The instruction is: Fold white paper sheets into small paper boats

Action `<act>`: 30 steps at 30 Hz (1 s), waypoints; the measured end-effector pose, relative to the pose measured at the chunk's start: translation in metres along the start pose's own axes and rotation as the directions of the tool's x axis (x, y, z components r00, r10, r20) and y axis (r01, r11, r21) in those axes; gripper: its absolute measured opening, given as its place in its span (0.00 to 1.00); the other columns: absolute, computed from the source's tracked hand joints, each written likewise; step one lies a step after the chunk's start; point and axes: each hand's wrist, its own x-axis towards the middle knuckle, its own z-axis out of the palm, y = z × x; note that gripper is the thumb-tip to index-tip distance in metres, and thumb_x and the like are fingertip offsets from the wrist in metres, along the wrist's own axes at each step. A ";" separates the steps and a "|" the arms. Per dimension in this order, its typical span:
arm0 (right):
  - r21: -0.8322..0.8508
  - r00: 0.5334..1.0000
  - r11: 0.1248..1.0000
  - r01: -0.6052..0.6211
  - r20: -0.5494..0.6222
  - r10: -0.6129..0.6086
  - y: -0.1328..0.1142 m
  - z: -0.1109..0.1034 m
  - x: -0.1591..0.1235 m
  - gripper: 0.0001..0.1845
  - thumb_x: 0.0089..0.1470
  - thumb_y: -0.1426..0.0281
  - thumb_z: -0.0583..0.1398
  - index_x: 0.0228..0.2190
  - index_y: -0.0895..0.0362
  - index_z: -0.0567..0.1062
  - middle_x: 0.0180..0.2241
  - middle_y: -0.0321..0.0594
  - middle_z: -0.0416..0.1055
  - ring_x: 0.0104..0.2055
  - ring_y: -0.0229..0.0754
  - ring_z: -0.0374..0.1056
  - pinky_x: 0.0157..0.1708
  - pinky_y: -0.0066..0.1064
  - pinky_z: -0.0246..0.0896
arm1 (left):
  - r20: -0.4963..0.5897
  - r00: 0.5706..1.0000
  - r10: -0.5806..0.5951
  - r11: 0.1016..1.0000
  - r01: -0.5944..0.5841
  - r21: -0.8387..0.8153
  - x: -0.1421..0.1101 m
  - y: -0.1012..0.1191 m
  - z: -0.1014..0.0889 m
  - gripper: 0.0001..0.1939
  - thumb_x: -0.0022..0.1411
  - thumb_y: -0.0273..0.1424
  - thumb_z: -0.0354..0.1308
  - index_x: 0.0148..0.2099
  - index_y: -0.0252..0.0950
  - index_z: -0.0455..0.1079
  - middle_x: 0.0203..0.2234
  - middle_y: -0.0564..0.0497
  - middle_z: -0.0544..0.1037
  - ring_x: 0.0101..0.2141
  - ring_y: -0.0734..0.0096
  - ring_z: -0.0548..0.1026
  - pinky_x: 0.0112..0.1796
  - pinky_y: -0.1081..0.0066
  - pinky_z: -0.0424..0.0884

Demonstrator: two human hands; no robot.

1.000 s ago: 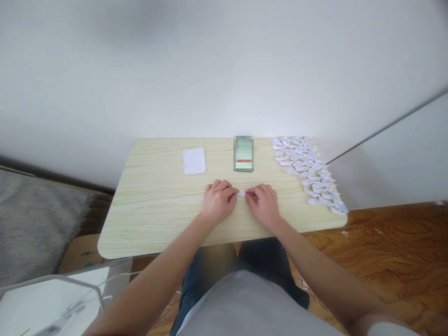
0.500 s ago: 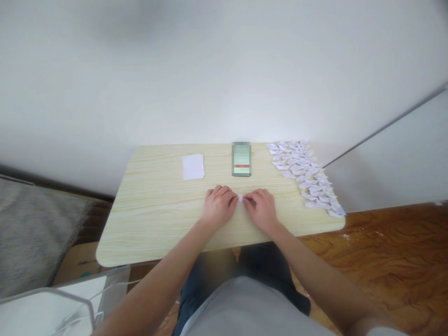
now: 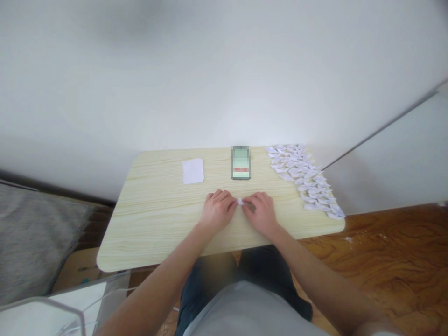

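Between my hands, over the front middle of the table, is a small piece of folded white paper. My left hand pinches its left end between thumb and fingers. The right end is pinched by my right hand. Fingers cover most of the paper, so its full shape is hidden. A stack of square white paper sheets lies beyond my left hand. Off to the right, many folded white paper pieces with pointed ends rest in overlapping rows.
A phone with a blurred screen lies beyond my hands. The light wood table backs onto a white wall. At the lower left are a white surface with cables and a grey rug. Wood flooring shows at right.
The whole table appears slightly lower in view, as the camera has tilted a little. Both hands keep their pinch on the folded paper; the right fingers have shifted slightly.
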 end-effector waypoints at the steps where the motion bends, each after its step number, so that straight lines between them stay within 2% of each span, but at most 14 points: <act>1: -0.001 1.000 1.000 0.000 0.001 0.000 0.000 0.000 0.000 0.06 0.62 0.65 0.65 0.40 0.51 0.82 0.39 0.42 0.76 0.47 0.50 0.67 0.48 0.42 0.56 | -0.002 1.000 -0.001 1.000 0.001 0.000 0.001 0.000 0.000 0.12 0.73 0.35 0.55 0.41 0.41 0.79 0.39 0.48 0.81 0.44 0.59 0.74 0.44 0.58 0.64; 7: -0.003 1.000 1.000 -0.004 0.012 0.004 -0.001 -0.001 0.001 0.07 0.61 0.64 0.66 0.41 0.51 0.82 0.40 0.42 0.76 0.47 0.50 0.67 0.48 0.42 0.56 | 0.007 1.000 0.010 1.000 -0.010 -0.003 0.003 0.000 -0.004 0.08 0.70 0.34 0.58 0.42 0.41 0.79 0.39 0.46 0.80 0.44 0.58 0.74 0.45 0.57 0.63; 14: 0.001 1.000 1.000 -0.012 0.018 0.012 -0.001 -0.002 0.001 0.07 0.61 0.64 0.66 0.41 0.51 0.82 0.40 0.42 0.77 0.47 0.50 0.68 0.48 0.42 0.56 | 0.023 1.000 0.020 1.000 -0.019 -0.025 0.000 -0.002 -0.003 0.11 0.73 0.35 0.54 0.44 0.41 0.79 0.39 0.46 0.80 0.44 0.60 0.74 0.45 0.58 0.64; 30: 0.096 0.998 0.994 -0.050 0.040 0.047 -0.008 -0.004 0.010 0.07 0.59 0.70 0.66 0.40 0.51 0.82 0.39 0.40 0.81 0.46 0.49 0.72 0.49 0.41 0.61 | 0.021 0.997 -0.073 0.993 0.075 -0.095 0.007 -0.001 -0.004 0.09 0.69 0.32 0.58 0.38 0.41 0.79 0.36 0.47 0.81 0.44 0.59 0.75 0.44 0.59 0.65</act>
